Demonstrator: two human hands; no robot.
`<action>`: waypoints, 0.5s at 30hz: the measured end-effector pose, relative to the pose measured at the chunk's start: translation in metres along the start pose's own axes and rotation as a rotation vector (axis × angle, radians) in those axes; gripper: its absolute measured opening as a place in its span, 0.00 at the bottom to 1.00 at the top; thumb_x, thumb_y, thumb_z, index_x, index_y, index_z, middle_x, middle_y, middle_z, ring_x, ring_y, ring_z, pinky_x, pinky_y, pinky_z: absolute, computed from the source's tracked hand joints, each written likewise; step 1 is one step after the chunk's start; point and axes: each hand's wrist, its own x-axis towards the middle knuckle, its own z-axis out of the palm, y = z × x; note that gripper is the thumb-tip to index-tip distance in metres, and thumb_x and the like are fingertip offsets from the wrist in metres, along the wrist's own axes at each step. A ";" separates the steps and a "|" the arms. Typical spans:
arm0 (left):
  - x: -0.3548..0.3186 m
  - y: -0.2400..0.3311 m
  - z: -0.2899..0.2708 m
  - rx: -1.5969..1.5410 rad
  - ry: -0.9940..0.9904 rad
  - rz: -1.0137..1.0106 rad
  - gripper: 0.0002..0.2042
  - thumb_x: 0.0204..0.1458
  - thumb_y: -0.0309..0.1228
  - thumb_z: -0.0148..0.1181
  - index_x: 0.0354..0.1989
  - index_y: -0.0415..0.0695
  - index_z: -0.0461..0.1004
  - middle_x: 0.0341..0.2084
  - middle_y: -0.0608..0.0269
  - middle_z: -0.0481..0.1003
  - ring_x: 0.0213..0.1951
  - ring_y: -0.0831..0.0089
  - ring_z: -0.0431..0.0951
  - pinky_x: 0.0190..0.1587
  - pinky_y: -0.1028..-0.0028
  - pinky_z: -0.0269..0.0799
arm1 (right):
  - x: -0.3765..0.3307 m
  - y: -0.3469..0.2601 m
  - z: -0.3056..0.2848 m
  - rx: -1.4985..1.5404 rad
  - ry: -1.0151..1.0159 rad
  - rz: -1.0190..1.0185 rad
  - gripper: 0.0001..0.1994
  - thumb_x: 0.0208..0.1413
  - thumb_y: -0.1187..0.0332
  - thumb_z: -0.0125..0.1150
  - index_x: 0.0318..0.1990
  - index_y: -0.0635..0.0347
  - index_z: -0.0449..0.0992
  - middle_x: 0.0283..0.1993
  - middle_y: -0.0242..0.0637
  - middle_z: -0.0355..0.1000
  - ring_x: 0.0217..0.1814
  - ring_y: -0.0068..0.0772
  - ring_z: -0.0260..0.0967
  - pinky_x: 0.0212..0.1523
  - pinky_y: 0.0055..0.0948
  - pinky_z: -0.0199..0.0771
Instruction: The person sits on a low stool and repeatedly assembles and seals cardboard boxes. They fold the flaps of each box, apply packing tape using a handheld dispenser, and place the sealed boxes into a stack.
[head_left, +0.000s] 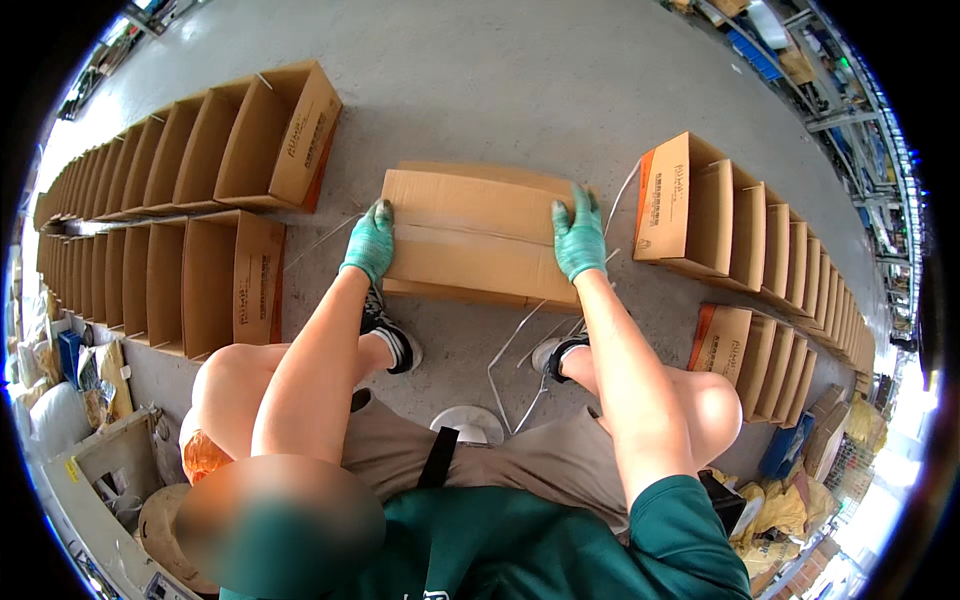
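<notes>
A closed brown cardboard box [470, 215] lies in front of my feet, with a strip of clear tape along its middle seam. More cardboard shows past its far and near edges; I cannot tell whether it is a second box or a stack. My left hand [371, 240], in a green knit glove, grips the box's left edge. At the opposite edge, my right hand [579, 236], gloved the same way, presses on the right end with its fingers pointing away from me. The undersides of both hands are hidden.
Two rows of open cardboard boxes [262, 140] stand at left, and two more rows [665, 200] at right. Loose white strapping [492, 375] lies between my feet near a round white base [468, 424]. Metal shelving [845, 118] runs along the far right.
</notes>
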 end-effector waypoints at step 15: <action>-0.066 0.202 -0.087 -1.255 -0.231 0.116 0.36 0.59 0.60 0.51 0.67 0.46 0.64 0.64 0.58 0.65 0.64 0.61 0.65 0.67 0.57 0.58 | 0.029 -0.051 -0.294 1.193 -0.103 0.286 0.31 0.63 0.39 0.49 0.57 0.58 0.72 0.52 0.40 0.74 0.56 0.37 0.69 0.56 0.38 0.72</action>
